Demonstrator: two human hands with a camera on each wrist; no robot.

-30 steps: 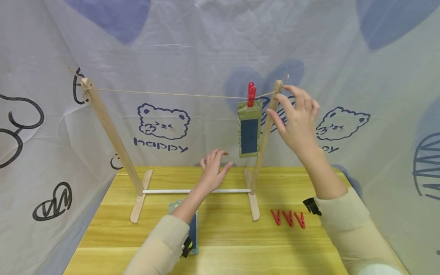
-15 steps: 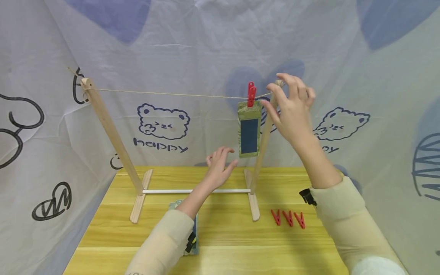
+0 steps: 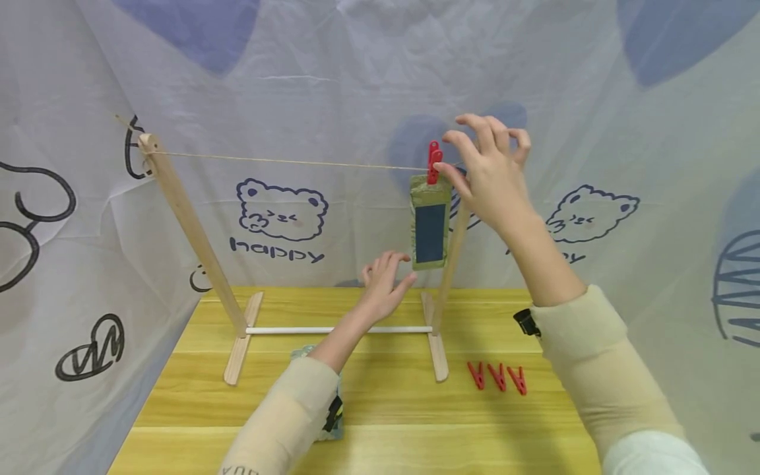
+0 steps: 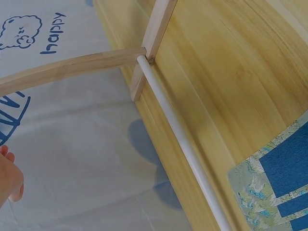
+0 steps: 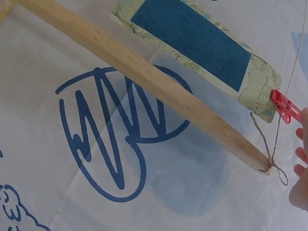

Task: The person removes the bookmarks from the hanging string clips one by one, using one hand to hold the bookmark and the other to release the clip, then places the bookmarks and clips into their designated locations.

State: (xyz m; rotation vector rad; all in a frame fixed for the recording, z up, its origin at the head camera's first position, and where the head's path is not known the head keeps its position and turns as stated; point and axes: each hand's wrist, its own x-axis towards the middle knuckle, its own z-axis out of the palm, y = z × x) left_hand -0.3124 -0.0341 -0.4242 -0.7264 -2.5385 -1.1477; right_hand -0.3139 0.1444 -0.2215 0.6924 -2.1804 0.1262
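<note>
A green patterned rectangular strip with a dark blue panel (image 3: 430, 232) hangs from the string (image 3: 285, 161), held at its top by a red clothespin (image 3: 433, 165). My right hand (image 3: 495, 173) is raised at the clothespin. Its thumb tip overlaps the clothespin in the head view, while the other fingers spread apart above. Low and to the left of the strip, my left hand (image 3: 382, 287) reaches with loosely bent fingers and thumb apart, holding nothing. A second patterned piece with blue panels (image 4: 288, 159) lies on the table, partly hidden by the left forearm in the head view.
The string runs between two wooden posts (image 3: 190, 231), joined low down by a white rod (image 3: 285, 330). Several red clothespins (image 3: 497, 377) lie in a row on the wooden table (image 3: 404, 409) at the right. A printed cloth (image 3: 356, 79) hangs behind.
My right hand has moved left from the right post's top to the red clothespin on the strip. The left hand has shifted slightly right and up toward the strip's lower end.
</note>
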